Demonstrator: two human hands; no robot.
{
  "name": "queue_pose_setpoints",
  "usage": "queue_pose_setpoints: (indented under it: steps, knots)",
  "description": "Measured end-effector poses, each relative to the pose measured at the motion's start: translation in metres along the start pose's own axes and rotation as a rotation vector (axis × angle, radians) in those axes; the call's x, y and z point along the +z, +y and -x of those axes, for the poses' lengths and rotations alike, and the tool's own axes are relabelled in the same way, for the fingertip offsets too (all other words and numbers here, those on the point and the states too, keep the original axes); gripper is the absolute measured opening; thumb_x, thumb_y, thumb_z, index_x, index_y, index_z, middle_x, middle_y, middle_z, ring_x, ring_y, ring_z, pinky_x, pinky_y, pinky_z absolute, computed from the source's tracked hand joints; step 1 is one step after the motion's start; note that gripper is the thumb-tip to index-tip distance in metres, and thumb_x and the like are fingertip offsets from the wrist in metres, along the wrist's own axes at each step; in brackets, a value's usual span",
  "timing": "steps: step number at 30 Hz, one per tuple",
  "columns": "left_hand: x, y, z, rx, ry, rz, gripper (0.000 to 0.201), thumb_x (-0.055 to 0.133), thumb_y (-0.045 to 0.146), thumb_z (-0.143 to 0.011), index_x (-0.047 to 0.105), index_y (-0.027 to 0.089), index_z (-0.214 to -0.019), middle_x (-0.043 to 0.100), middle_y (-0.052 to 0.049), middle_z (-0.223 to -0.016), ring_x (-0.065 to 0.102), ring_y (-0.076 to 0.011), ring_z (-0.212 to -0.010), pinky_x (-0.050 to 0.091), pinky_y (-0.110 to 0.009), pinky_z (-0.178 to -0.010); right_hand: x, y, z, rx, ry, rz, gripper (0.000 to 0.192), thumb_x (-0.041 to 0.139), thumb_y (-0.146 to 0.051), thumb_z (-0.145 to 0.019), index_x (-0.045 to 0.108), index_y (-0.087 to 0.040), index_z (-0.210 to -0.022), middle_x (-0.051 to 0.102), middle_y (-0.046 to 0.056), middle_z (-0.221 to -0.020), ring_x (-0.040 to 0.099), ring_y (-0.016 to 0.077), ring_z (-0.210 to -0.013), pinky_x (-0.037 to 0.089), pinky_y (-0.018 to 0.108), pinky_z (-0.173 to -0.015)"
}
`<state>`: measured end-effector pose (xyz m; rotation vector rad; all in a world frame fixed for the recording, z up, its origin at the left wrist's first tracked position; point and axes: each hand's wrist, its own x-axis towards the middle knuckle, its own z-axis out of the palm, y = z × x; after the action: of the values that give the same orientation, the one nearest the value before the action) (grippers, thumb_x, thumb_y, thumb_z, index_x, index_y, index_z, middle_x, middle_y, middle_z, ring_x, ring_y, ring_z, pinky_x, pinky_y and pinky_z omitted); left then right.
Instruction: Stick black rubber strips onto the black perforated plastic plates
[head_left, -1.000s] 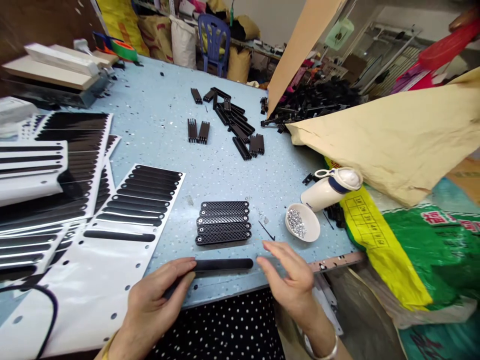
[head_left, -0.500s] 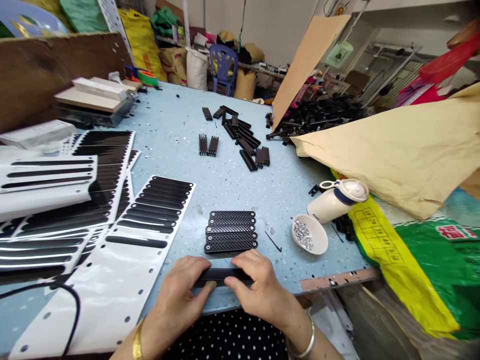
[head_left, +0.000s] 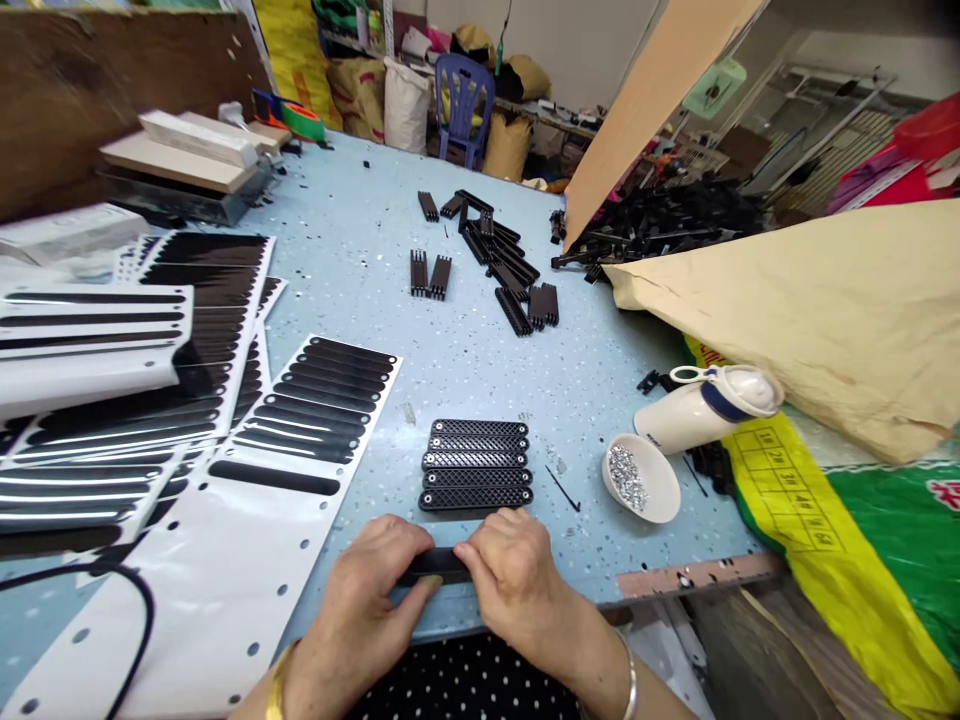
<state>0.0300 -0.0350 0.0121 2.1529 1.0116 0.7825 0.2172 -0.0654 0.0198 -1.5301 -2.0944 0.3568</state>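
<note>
2 hands, left hand [head_left: 375, 590] and right hand [head_left: 517, 580], pinch a black strip [head_left: 439, 566] flat against the table edge [head_left: 525, 610] at 6 o'clock, steadying it. At 12 o'clock sit 5 stacked grids [head_left: 477, 466]; at 2 o'clock, a bowl of screws [head_left: 641, 478].

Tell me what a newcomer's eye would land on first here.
First, the left hand and right hand pressed together on a black strip at the table's near edge. Just beyond lies a neat stack of black grid plates, with white sheets of black stickers to the left.
</note>
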Motion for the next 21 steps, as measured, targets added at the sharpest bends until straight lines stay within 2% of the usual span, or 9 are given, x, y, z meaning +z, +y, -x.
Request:
queue_pose_setpoints:
  steps: [2, 5, 8, 10, 12, 16, 18, 21]
  knots:
    - [0.0, 0.0, -0.001, 0.006, 0.006, -0.003, 0.009, 0.054, 0.015, -0.081, 0.06, 0.02, -0.085, 0.065, -0.003, -0.074, 0.063, -0.0197, -0.07, 0.055, -0.035, -0.061, -0.006, 0.001, 0.001, 0.041, 0.02, -0.061, 0.035, 0.043, -0.021, -0.096, 0.06, -0.018, -0.065, 0.06, 0.005, -0.062, 0.054, 0.0174, -0.06, 0.041, 0.032, -0.059]
    - [-0.002, 0.002, -0.001, 0.005, 0.023, -0.016, 0.011, 0.058, 0.016, -0.079, 0.061, 0.02, -0.089, 0.067, -0.003, -0.077, 0.065, -0.0195, -0.071, 0.056, -0.034, -0.062, -0.021, 0.007, 0.006, 0.168, 0.052, -0.25, 0.029, 0.041, -0.019, -0.097, 0.066, -0.017, -0.082, 0.064, 0.005, -0.071, 0.058, 0.0165, -0.066, 0.046, 0.03, -0.063]
    - [-0.003, 0.004, -0.001, 0.002, 0.078, -0.024, 0.022, 0.062, 0.023, -0.079, 0.063, 0.018, -0.101, 0.069, -0.005, -0.082, 0.067, -0.0194, -0.073, 0.057, -0.033, -0.065, -0.028, 0.013, 0.013, 0.238, 0.078, -0.365, 0.018, 0.052, -0.02, -0.091, 0.07, -0.017, -0.091, 0.067, 0.005, -0.077, 0.062, 0.0169, -0.07, 0.05, 0.029, -0.065]
    - [-0.003, 0.005, -0.003, 0.008, 0.095, -0.027, 0.017, 0.058, 0.024, -0.084, 0.064, 0.018, -0.099, 0.07, -0.005, -0.082, 0.067, -0.0183, -0.073, 0.057, -0.031, -0.065, -0.023, 0.013, 0.015, 0.235, 0.083, -0.366, 0.011, 0.061, -0.021, -0.085, 0.071, -0.017, -0.087, 0.068, 0.005, -0.076, 0.062, 0.0177, -0.069, 0.05, 0.029, -0.064]
    - [-0.002, 0.005, -0.005, 0.01, 0.079, -0.036, 0.014, 0.052, 0.023, -0.089, 0.065, 0.019, -0.087, 0.069, -0.003, -0.076, 0.066, -0.0169, -0.07, 0.055, -0.029, -0.063, -0.014, 0.012, 0.015, 0.217, 0.084, -0.329, 0.008, 0.065, -0.021, -0.081, 0.071, -0.017, -0.077, 0.067, 0.004, -0.07, 0.06, 0.0176, -0.066, 0.049, 0.03, -0.063]
    - [0.003, 0.006, -0.01, -0.014, 0.06, -0.05, 0.026, 0.047, 0.023, -0.091, 0.063, 0.02, -0.07, 0.067, -0.001, -0.067, 0.064, -0.0165, -0.064, 0.054, -0.028, -0.06, -0.004, 0.013, 0.01, 0.198, 0.11, -0.271, 0.027, 0.059, -0.019, -0.086, 0.064, -0.018, -0.06, 0.062, 0.001, -0.059, 0.056, 0.015, -0.059, 0.044, 0.028, -0.059]
    - [0.001, 0.007, -0.007, -0.021, 0.109, -0.051, 0.024, 0.048, 0.024, -0.091, 0.065, 0.021, -0.075, 0.069, -0.001, -0.071, 0.066, -0.0165, -0.066, 0.055, -0.028, -0.062, -0.013, 0.018, 0.014, 0.246, 0.175, -0.302, 0.03, 0.053, -0.021, -0.09, 0.064, -0.018, -0.062, 0.061, 0.002, -0.061, 0.056, 0.0147, -0.058, 0.044, 0.027, -0.057]
    - [-0.012, 0.007, 0.008, 0.013, 0.257, -0.052, 0.017, 0.053, 0.026, -0.09, 0.067, 0.022, -0.099, 0.074, -0.002, -0.088, 0.07, -0.0176, -0.078, 0.057, -0.027, -0.073, -0.037, 0.02, 0.027, 0.348, 0.346, -0.335, 0.027, 0.047, -0.023, -0.095, 0.066, -0.017, -0.077, 0.065, 0.004, -0.071, 0.061, 0.0165, -0.065, 0.048, 0.027, -0.061]
